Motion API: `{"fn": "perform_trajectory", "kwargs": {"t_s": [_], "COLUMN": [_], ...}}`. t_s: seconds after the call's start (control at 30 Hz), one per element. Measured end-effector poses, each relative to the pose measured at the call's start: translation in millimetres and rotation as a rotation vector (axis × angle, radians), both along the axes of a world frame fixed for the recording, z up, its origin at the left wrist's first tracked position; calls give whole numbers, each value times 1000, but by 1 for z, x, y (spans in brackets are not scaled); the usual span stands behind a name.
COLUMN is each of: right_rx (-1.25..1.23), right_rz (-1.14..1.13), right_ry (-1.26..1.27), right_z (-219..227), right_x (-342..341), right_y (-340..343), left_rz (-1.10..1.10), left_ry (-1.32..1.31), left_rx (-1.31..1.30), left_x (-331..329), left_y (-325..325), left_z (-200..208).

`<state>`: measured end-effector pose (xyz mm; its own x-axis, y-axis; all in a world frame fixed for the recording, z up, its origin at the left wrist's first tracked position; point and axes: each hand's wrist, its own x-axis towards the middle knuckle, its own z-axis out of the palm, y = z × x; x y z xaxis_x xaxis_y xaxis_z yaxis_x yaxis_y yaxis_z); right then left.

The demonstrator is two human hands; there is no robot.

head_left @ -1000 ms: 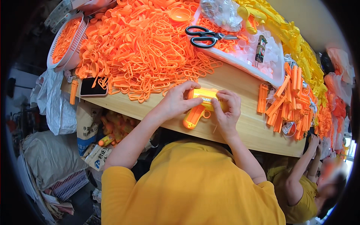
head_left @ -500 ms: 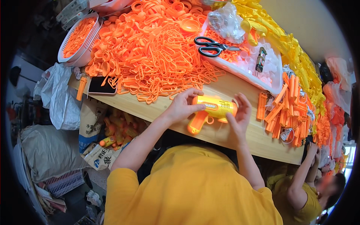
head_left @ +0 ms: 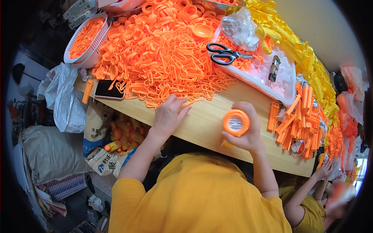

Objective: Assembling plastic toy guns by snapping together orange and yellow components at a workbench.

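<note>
In my right hand (head_left: pixel 250 130) is the yellow and orange toy gun (head_left: pixel 236 122), gripped with fingers and thumb round its barrel. Its round orange end points up at me, with a pale, shiny centre inside the ring; the rest of the body is mostly hidden. At the near edge of the pile of orange loop-shaped clips (head_left: pixel 171 73), my left hand (head_left: pixel 169 116) reaches in, thumb and forefinger apart. Its fingertips are beside or touching a clip; I cannot tell which.
Black-handled scissors (head_left: pixel 223 53) lie across a white tray (head_left: pixel 254 84) of translucent parts. Orange strips (head_left: pixel 297 116) are heaped right, yellow shells (head_left: pixel 307 54) behind. A phone (head_left: pixel 108 89) lies at the left edge. Below stands a sack of toy guns (head_left: pixel 122 134). Another person (head_left: pixel 311 202) works at right.
My left hand has let go of the toy gun and moved left to the clips. My right hand has turned the gun from side-on to end-up.
</note>
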<state>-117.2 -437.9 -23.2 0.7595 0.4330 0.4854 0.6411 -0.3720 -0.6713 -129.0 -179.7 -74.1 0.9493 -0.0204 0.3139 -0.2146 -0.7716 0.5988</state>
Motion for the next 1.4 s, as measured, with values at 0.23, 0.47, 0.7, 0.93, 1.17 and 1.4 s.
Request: {"fn": "perform_trajectory", "kwargs": {"t_s": [0.23,0.47,0.7,0.93,1.17,1.4], "right_rx": [-457,-31,51,-390,-302,-227], "right_rz": [49,-57,-470,-438,-538,-468], "right_ry": [-13,-147,-281,-430,-400,-571], "right_z": [-16,-15,24,24,5,7], "right_x": [12,51,223,299,300,297], "right_y": [38,26,-22,-7,-18,-20], "left_rz": [-35,-31,-81,-145,-167,-153], "left_ry": [-110,32,-24,-18,-30,-58], "left_rx": [103,-88,-263,-281,-323,-320], "left_x": [6,9,11,13,18,17], "left_y": [-5,-1,-5,-8,-10,-12], "left_z": [-15,-3,3,-2,-5,-5]}}
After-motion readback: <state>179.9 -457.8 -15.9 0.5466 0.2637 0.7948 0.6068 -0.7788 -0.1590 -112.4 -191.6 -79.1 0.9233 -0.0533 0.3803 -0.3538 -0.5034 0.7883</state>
